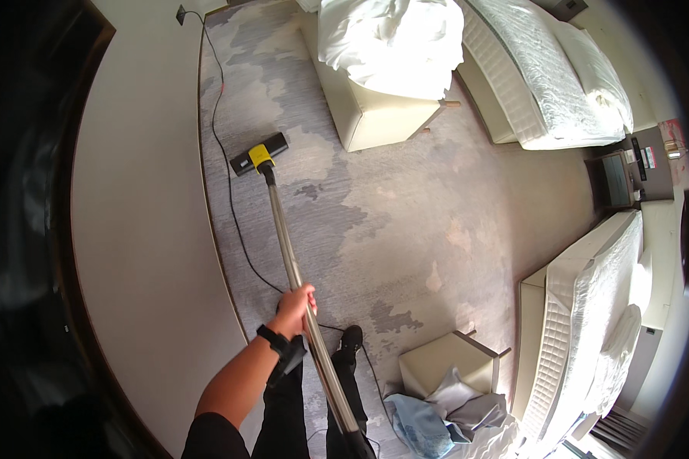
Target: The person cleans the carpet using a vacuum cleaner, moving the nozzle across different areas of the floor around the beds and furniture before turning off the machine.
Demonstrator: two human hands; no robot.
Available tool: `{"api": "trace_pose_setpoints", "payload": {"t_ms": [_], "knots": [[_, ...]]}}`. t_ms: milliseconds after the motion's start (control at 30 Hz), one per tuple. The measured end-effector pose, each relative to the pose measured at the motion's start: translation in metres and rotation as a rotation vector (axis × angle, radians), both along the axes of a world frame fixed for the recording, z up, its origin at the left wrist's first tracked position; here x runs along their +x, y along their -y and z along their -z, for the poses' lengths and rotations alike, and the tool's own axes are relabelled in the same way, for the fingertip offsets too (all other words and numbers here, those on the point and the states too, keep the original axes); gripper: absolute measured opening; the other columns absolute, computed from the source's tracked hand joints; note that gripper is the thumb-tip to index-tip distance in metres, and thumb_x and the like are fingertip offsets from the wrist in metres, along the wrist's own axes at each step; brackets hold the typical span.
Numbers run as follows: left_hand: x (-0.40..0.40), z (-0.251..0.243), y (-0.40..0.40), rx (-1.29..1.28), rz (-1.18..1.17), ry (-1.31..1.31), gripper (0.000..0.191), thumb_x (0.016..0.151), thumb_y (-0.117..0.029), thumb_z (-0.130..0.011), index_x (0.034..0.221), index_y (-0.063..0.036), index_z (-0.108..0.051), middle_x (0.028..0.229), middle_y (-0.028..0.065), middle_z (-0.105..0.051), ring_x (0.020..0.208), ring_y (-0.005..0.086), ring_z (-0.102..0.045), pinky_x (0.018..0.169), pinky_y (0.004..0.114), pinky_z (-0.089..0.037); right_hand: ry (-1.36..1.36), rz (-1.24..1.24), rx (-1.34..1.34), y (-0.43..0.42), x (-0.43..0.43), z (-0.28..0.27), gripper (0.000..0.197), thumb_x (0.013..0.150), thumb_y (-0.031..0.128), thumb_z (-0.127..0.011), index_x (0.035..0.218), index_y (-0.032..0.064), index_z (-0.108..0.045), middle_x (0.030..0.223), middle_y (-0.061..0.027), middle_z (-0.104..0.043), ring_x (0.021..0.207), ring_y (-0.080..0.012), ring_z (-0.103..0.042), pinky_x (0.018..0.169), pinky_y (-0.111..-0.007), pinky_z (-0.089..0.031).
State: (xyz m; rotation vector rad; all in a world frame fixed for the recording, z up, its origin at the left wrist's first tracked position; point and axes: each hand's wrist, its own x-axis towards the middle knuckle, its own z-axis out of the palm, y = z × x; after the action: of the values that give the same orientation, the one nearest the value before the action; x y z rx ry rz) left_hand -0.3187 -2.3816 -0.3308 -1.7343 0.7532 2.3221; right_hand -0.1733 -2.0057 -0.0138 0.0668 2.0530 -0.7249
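My left hand [297,310] is closed around the metal tube of a vacuum cleaner [287,246], about midway along it. The tube runs from the bottom of the view up to a black and yellow floor head [259,154], which rests on the patterned grey and beige carpet [402,229] near the wall. A black power cord [232,206] lies along the wall, passes close beside the floor head and leads to a wall socket [181,15]. My right hand is out of view; the tube's black lower end [359,444] reaches the bottom edge.
An upholstered bench [379,115] heaped with white bedding [390,46] stands at the top. Two beds with bare mattresses [551,86] are on the right. Another upholstered seat [448,361] and crumpled blue and grey fabric [422,424] lie lower right. The cord crosses by my shoe [351,338].
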Motion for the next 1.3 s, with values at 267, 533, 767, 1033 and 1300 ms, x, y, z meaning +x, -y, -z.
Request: {"api": "trace_pose_setpoints", "payload": {"t_ms": [267, 533, 767, 1033, 1300], "knots": [[-0.023, 0.045, 0.041, -0.009, -0.041, 0.022, 0.020, 0.086, -0.017, -0.063, 0.075, -0.0080, -0.049, 0.065, 0.0042, -0.050, 0.052, 0.0159, -0.050, 0.047, 0.031, -0.045, 0.161, 0.063, -0.037, 0.092, -0.084, -0.012, 0.040, 0.082, 0.037, -0.072, 0.082, -0.0008, -0.059, 0.064, -0.0180, -0.056, 0.057, -0.0295, -0.053, 0.055, -0.042, -0.043], [-0.013, 0.035, 0.002, 0.088, -0.026, 0.024, 0.019, 0.087, -0.017, -0.062, 0.077, -0.0078, -0.049, 0.064, 0.0041, -0.049, 0.053, 0.0163, -0.051, 0.050, 0.031, -0.047, 0.175, 0.046, 0.019, 0.053, -0.074, -0.020, 0.040, 0.083, 0.036, -0.071, 0.086, -0.0023, -0.059, 0.067, -0.0169, -0.056, 0.060, -0.0286, -0.052, 0.058, -0.040, -0.043], [0.011, 0.030, -0.046, 0.139, -0.025, 0.013, 0.019, 0.085, -0.015, -0.064, 0.074, -0.0078, -0.049, 0.064, 0.0040, -0.050, 0.055, 0.0169, -0.052, 0.052, 0.033, -0.049, 0.160, -0.035, 0.038, 0.005, -0.050, -0.029, 0.039, 0.080, 0.032, -0.073, 0.085, -0.0029, -0.058, 0.068, -0.0168, -0.057, 0.060, -0.0293, -0.054, 0.058, -0.041, -0.043], [0.040, 0.004, -0.106, 0.226, -0.041, 0.039, 0.021, 0.084, -0.016, -0.065, 0.071, -0.0080, -0.051, 0.063, 0.0036, -0.051, 0.054, 0.0178, -0.052, 0.052, 0.033, -0.047, 0.216, -0.026, 0.035, -0.059, -0.017, -0.039, 0.038, 0.077, 0.032, -0.077, 0.081, -0.0013, -0.059, 0.062, -0.0104, -0.057, 0.055, -0.0188, -0.052, 0.052, -0.036, -0.042], [0.076, -0.018, -0.176, 0.299, -0.053, 0.137, 0.015, 0.083, -0.009, -0.062, 0.076, -0.0044, -0.049, 0.064, 0.0052, -0.050, 0.055, 0.0167, -0.051, 0.052, 0.032, -0.047, 0.315, 0.048, 0.196, -0.052, -0.026, -0.083, 0.039, 0.074, 0.032, -0.080, 0.080, -0.0003, -0.060, 0.060, -0.0112, -0.057, 0.056, -0.0174, -0.050, 0.055, -0.038, -0.044]]}}
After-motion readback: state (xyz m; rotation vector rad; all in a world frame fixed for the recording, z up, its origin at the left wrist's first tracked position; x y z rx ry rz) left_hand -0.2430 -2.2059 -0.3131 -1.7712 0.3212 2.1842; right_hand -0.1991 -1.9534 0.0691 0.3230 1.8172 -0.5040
